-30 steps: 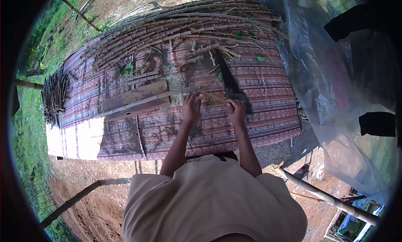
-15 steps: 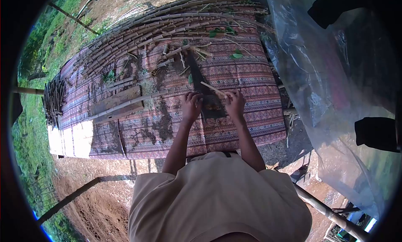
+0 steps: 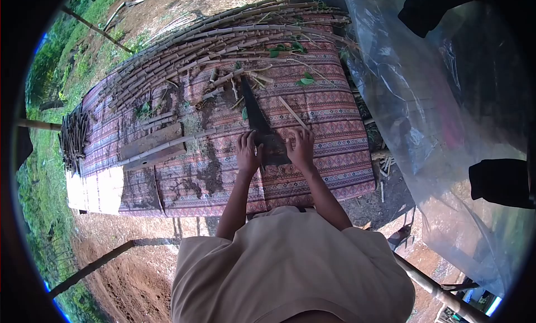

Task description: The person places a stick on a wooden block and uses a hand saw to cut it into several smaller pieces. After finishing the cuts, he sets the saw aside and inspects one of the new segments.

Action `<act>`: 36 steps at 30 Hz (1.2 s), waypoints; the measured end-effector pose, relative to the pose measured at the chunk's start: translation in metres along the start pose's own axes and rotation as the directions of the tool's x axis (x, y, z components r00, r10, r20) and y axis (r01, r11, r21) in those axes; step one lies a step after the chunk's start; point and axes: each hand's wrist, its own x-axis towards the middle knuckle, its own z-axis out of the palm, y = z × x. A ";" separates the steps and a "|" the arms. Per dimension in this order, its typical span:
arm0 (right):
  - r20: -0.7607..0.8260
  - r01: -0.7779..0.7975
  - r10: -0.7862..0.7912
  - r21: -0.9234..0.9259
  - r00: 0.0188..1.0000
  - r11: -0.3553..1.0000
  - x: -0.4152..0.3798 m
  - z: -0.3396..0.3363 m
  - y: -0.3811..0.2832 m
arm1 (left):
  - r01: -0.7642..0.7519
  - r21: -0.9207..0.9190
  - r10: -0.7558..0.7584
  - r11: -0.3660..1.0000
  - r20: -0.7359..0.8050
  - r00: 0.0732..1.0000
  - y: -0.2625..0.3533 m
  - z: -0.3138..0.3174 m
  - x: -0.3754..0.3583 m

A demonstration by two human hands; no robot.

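A dark hand saw (image 3: 255,109) lies on the patterned cloth (image 3: 335,139), its broad handle end (image 3: 274,151) between my two hands. My left hand (image 3: 248,152) is at the left side of that handle end, fingers slightly apart and bent, with nothing visible in them. On the other side, the fingers of my right hand (image 3: 300,150) are curled at the lower end of a thin pale stick (image 3: 292,111). The stick slants up and left from those fingers; the exact grip is partly hidden.
Long cut stems (image 3: 184,58) are heaped along the far side. Short stem pieces (image 3: 226,80) lie beyond the saw. A wooden board (image 3: 153,144) with a long stem across it is at left, near a bundle of short stems (image 3: 74,133). Plastic sheeting (image 3: 402,99) hangs at right.
The thin stick has turned more upright and shifted right relative to the saw. Both hands are slightly lower in view, and the view itself has shifted a little.
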 end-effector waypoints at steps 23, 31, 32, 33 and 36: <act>-0.055 0.207 -0.199 0.246 0.978 0.947 -0.024 0.014 -0.072 | -0.037 0.100 0.045 0.994 -0.072 0.996 -0.020 -0.070 -0.011; -0.125 0.104 -0.056 0.425 0.991 0.899 -0.039 0.055 -0.143 | -0.044 0.122 0.063 0.992 -0.156 0.986 -0.094 -0.135 -0.026; -0.116 0.079 -0.029 0.457 0.993 0.886 -0.040 0.060 -0.155 | -0.032 0.132 0.053 0.991 -0.156 0.986 -0.108 -0.147 -0.030; -0.108 0.059 -0.007 0.485 0.994 0.873 -0.042 0.067 -0.165 | -0.021 0.139 0.044 0.990 -0.161 0.986 -0.119 -0.160 -0.032; -0.162 0.088 -0.011 0.476 0.987 0.875 -0.046 0.089 -0.200 | -0.020 0.148 0.048 0.989 -0.187 0.981 -0.157 -0.195 -0.040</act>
